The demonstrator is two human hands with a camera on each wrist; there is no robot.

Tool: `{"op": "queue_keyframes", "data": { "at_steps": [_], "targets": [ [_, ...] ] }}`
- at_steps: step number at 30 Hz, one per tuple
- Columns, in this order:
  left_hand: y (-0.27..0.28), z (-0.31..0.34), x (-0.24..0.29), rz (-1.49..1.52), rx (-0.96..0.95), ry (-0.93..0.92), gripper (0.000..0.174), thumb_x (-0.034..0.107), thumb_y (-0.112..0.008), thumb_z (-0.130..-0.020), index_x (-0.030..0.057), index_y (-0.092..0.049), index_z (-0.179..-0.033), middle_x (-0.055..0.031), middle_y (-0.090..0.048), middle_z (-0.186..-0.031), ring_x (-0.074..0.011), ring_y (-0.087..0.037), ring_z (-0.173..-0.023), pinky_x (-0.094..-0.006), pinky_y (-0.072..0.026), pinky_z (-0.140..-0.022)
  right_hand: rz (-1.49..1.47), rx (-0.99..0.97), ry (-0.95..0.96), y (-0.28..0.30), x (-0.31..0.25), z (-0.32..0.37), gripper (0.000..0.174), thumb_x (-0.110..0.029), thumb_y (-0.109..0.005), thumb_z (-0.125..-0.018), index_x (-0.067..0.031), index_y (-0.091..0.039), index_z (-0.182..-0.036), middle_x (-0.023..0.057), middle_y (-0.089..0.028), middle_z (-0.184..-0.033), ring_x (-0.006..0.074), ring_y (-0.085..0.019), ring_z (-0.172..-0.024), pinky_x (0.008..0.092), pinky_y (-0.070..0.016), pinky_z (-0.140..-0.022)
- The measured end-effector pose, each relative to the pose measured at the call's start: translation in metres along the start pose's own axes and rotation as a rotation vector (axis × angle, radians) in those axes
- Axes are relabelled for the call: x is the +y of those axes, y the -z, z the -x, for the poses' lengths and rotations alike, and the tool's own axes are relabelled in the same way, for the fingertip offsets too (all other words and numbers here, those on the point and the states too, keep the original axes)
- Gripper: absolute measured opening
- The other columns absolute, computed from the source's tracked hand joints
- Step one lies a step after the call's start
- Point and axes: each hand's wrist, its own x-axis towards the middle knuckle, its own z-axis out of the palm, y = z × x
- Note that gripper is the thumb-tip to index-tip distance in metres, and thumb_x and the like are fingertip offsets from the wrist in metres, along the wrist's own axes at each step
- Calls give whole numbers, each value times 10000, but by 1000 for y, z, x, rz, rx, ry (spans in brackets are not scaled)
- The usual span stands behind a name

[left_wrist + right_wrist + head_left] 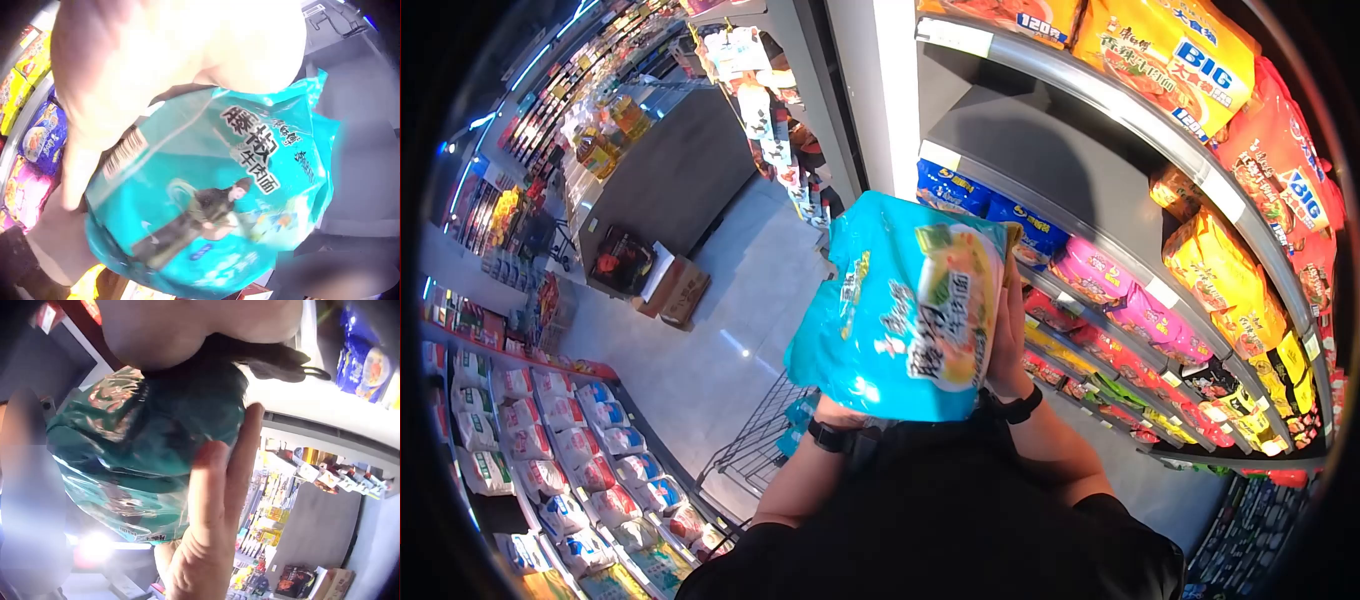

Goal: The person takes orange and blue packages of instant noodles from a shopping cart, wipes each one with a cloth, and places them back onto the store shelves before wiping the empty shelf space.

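Observation:
A large teal noodle bag is held up before the chest, its printed side showing in the head view. My left hand grips its lower left edge, mostly hidden beneath it. Along the right side, my right hand holds the bag with its fingers partly behind it. In the left wrist view the left hand looms over the teal bag, and the right hand is at its other side. The right wrist view shows left-hand fingers against the crinkled bag.
Shelves of noodle packs curve along the right, with blue packs just behind the bag. A wire cart stands below left. Further left are a shelf of white packs, a grey counter and a cardboard box on the floor.

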Motion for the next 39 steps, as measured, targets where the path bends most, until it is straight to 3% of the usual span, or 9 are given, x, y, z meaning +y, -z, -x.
{"op": "queue_keyframes", "data": {
  "at_steps": [5,10,13,17,23,30,33,35,39],
  "targets": [
    [-42,-5,8,-262,-65,-46,609,480,-442,-1156,102,-454,-1634,-177,-571,-1580,-369,-610,-1361,-551,-522,-1129,69,-94,9,5,-15,12,633,-261,-397,-1193,39,-192,-1711,182,-443,-1672,252,-480,-1508,423,-384,-1249],
    [-61,-14,2,-303,-120,-76,635,514,-400,-1165,109,-422,-1654,-171,-580,-1562,-351,-638,-1312,-509,-549,-1109,365,-233,231,-10,-44,25,577,-357,-428,-1175,48,-474,-1584,243,-508,-1612,400,-430,-1553,517,-277,-1300],
    [-45,-17,-9,-931,242,-318,603,467,-342,-1189,87,-426,-1648,-172,-561,-1590,-352,-612,-1359,-490,-517,-1160,909,-621,799,-23,-62,24,340,-377,-610,-1065,-242,-730,-1353,123,-661,-1513,474,-401,-1568,672,-196,-1300],
    [-55,-7,-10,-515,113,-13,655,285,-597,-1118,6,-356,-1658,-198,-535,-1604,-348,-587,-1423,-504,-480,-1219,1144,-787,708,-35,-84,16,415,-416,-636,-1049,-275,-683,-1436,89,-569,-1626,465,-382,-1585,645,-218,-1303],
    [-68,-6,-24,-743,167,-331,823,340,-645,-1043,12,-260,-1692,-207,-498,-1629,-384,-552,-1454,-521,-453,-1232,886,-519,473,-41,-72,-31,521,-412,-608,-1059,-203,-621,-1536,155,-456,-1706,507,-318,-1608,651,-175,-1309],
    [7,5,-4,-179,20,-3,657,377,-572,-1100,44,-402,-1640,-195,-542,-1586,-357,-588,-1410,-518,-522,-1162,1116,-1130,813,-74,-110,-19,414,-460,-700,-972,-234,-712,-1319,5,-671,-1465,234,-553,-1465,625,-276,-1250],
    [-52,10,-17,-1853,-84,-531,566,279,-514,-1146,65,-387,-1654,-167,-517,-1612,-304,-547,-1462,-486,-505,-1175,1329,-1042,806,-81,-126,-48,415,-433,-702,-977,-201,-706,-1320,18,-676,-1427,260,-567,-1441,633,-324,-1212],
    [-60,-3,-30,-710,-35,-291,553,229,-519,-1141,47,-388,-1646,-151,-548,-1581,-290,-577,-1430,-454,-514,-1164,1393,-967,761,-87,-132,-66,420,-414,-706,-967,-174,-707,-1312,39,-676,-1407,282,-573,-1431,642,-369,-1173],
    [-45,-8,-29,-755,72,-371,477,173,-516,-1127,27,-491,-1580,-149,-592,-1534,-287,-611,-1391,-455,-527,-1147,1331,-1114,850,-88,-116,-52,431,-381,-713,-948,-182,-703,-1330,49,-669,-1442,285,-579,-1427,624,-388,-1176]
  ]
}}
